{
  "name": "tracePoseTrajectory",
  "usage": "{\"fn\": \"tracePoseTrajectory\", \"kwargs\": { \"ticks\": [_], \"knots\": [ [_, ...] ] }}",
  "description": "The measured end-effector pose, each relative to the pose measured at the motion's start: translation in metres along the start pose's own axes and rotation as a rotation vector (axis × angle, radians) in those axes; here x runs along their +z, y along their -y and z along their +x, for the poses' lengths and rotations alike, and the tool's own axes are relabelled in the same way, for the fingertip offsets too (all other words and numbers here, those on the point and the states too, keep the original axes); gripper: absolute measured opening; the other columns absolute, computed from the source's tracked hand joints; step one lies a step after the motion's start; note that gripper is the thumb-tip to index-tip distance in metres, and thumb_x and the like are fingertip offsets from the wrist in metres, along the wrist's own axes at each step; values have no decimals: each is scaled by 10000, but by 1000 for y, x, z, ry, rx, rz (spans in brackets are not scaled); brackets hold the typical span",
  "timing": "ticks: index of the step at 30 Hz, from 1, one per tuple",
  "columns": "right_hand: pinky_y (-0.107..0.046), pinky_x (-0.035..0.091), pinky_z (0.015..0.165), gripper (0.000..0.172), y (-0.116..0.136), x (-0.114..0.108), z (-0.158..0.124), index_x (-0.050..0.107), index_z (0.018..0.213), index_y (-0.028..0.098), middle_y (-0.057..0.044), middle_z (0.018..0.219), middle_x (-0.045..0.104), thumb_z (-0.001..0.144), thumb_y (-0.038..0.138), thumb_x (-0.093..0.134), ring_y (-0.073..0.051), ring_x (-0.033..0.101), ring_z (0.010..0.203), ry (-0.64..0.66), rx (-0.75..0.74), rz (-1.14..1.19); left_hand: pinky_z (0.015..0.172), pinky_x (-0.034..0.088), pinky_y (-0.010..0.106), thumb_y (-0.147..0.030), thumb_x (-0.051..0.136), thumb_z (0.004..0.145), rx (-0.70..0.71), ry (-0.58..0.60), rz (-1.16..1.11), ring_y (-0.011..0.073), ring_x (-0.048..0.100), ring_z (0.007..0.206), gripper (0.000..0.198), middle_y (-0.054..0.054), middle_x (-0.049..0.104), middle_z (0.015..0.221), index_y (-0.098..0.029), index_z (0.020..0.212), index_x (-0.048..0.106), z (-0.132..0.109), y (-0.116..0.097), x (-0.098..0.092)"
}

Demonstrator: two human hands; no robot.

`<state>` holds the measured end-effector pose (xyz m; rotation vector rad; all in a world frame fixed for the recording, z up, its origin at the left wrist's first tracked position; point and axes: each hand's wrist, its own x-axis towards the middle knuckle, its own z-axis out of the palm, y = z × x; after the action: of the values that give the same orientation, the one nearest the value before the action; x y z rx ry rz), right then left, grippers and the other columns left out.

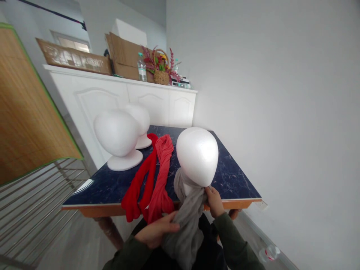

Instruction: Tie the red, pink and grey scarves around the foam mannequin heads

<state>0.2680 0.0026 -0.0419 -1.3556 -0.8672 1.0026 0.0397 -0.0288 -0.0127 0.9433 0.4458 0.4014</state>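
A white foam mannequin head (197, 154) stands near the front edge of the table, with a grey scarf (188, 221) wrapped around its neck and hanging over the edge. My left hand (158, 228) grips the hanging part from the left, thumb on top of the cloth. Close under the foam head, at the right of its neck, my right hand (214, 201) pinches the scarf. To the left lie a coral scarf (161, 187) and a bright red scarf (140, 183), both draped over the table's front edge.
Two more foam heads (116, 133) stand on the left of the dark blue table (233, 176). Behind it, a white cabinet (98, 95) carries cardboard boxes, a bottle (142, 68) and a flower basket (161, 77). A metal rack (36, 210) is at left; a wall borders the right.
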Motion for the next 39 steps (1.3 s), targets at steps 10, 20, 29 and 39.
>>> {"fn": "tracePoseTrajectory", "kwargs": {
  "ticks": [10, 20, 29, 39],
  "knots": [
    [-288, 359, 610, 311, 20, -5, -3, 549, 626, 172, -31, 627, 556, 784, 426, 463, -172, 482, 618, -141, -304, -596, 996, 361, 409, -417, 520, 792, 381, -726, 926, 253, 507, 1126, 441, 106, 561, 1197, -194, 1173, 517, 1, 8, -13],
    [-347, 394, 897, 363, 18, -2, 9, 601, 995, 153, -109, 1030, 632, 862, 411, 384, -227, 545, 1008, 19, -419, -362, 1099, 143, 494, -519, 413, 805, 322, -873, 1099, 321, 88, 1357, 742, 243, 194, 1441, -16, 1336, 283, 92, 2, 4],
    [-362, 361, 946, 413, 53, -59, 87, 586, 1059, 152, -113, 1106, 608, 844, 444, 388, -240, 514, 1068, -160, -542, -312, 1070, 202, 485, -462, 538, 726, 562, -823, 1258, 339, 267, 1291, 740, 231, 357, 1325, -43, 1285, 297, 204, -61, 15],
    [-372, 408, 875, 416, 78, -112, 282, 629, 918, 132, -123, 980, 657, 784, 432, 374, -252, 567, 955, -275, -556, -444, 1083, 178, 393, -304, 769, 420, 566, -764, 1229, 332, 240, 1298, 1027, 187, 285, 1374, -102, 1298, 277, 395, -134, -37]
  ]
}}
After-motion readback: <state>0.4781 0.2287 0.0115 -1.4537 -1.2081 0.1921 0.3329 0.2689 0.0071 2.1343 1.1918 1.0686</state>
